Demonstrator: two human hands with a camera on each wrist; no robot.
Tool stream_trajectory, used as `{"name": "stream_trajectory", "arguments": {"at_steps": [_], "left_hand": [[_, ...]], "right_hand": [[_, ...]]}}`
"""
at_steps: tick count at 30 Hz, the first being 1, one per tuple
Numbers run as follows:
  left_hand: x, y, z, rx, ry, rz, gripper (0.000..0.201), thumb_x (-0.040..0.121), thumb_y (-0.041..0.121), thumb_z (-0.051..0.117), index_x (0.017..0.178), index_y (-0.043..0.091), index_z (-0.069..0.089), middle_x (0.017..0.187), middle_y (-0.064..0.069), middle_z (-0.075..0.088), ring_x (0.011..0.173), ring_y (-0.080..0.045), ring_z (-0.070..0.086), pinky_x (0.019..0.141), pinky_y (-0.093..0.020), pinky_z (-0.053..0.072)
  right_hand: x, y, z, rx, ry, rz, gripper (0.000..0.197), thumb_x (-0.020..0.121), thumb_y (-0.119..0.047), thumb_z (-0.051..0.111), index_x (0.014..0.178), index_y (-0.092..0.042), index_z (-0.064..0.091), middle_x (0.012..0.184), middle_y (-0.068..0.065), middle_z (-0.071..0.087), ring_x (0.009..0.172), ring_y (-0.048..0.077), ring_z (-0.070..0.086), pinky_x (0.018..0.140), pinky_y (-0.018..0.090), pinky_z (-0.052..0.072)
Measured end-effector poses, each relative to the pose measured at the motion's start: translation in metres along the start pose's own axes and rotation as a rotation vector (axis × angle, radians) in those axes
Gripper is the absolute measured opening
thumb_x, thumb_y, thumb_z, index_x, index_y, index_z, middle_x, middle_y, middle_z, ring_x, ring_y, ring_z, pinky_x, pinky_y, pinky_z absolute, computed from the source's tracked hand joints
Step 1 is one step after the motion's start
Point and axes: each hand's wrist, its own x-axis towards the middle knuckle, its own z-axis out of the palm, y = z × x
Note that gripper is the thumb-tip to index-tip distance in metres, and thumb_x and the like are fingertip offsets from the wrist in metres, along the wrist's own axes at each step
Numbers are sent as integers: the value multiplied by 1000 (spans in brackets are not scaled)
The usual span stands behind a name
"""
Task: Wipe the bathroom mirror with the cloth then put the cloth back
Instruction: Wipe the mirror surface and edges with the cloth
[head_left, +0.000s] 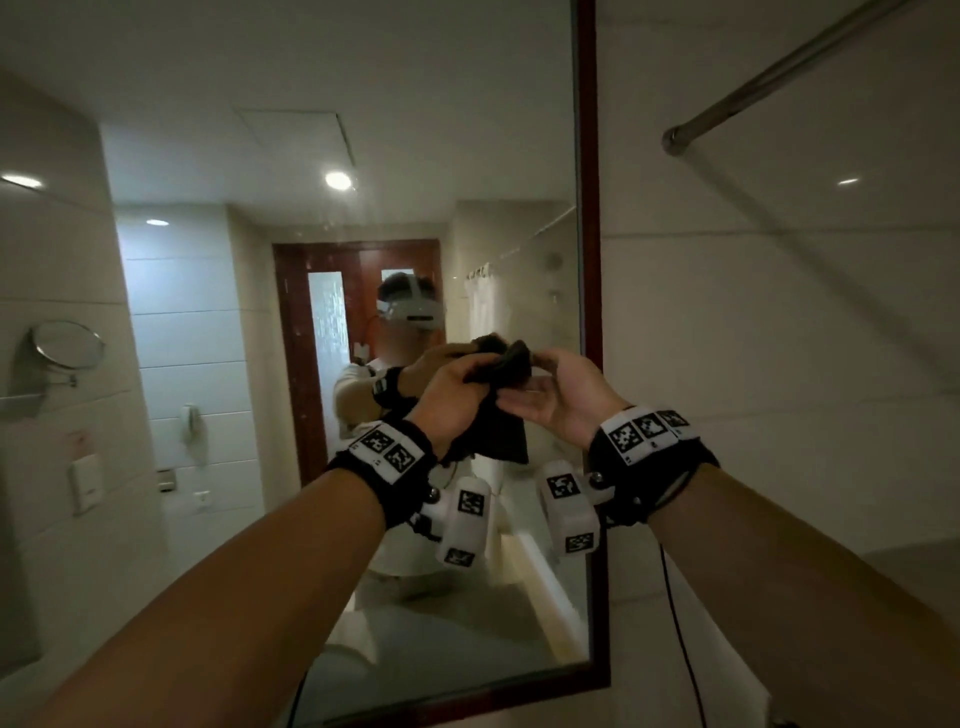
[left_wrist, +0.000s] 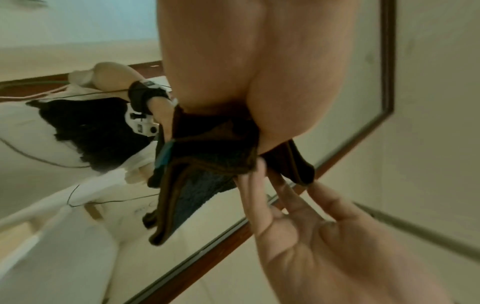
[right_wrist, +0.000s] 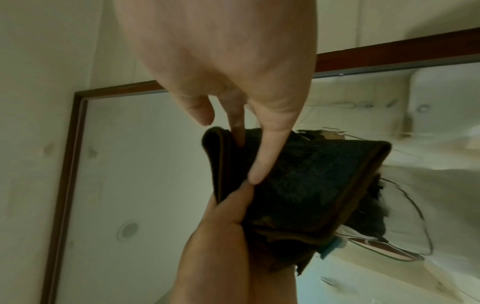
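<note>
dark nubby cloth (head_left: 498, 431) in left hand (head_left: 452, 395) and right hand (head_left: 566, 397); wood-framed mirror (head_left: 311, 156)

Black wrist straps (head_left: 644, 478) carry white tag-printed blocks (head_left: 465, 519), apparently cabled.

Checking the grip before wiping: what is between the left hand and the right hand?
The dark cloth: the left hand grips it and the right hand pinches its upper fold, clearest in the head view.

ahead of me the mirror (head_left: 363, 130) gives wide open glass to the left and upward. its dark wood frame (head_left: 589, 234) bounds the right edge, tiled wall (head_left: 779, 389) beyond it, and a metal rail (head_left: 779, 67) slants across the upper right, near the frame.
</note>
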Motion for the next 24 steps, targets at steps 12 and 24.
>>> {"name": "stream_trajectory", "arguments": {"at_steps": [12,24], "left_hand": [[45,-14,-58,-187,239,-84,31,99,1,43,96,19,68,97,-7,72,97,-25,68,84,-32,55],[46,-40,-108,285,377,64,21,81,29,56,92,25,73,91,3,74,89,-19,70,86,-45,57]], "right_hand": [[72,51,33,-1321,-33,-686,62,89,-23,60,148,-27,40,155,11,24,135,35,33,115,47,32],[95,81,59,-1916,288,-996,68,88,-40,61,149,-33,32,160,16,18,135,39,30,103,52,35]]}}
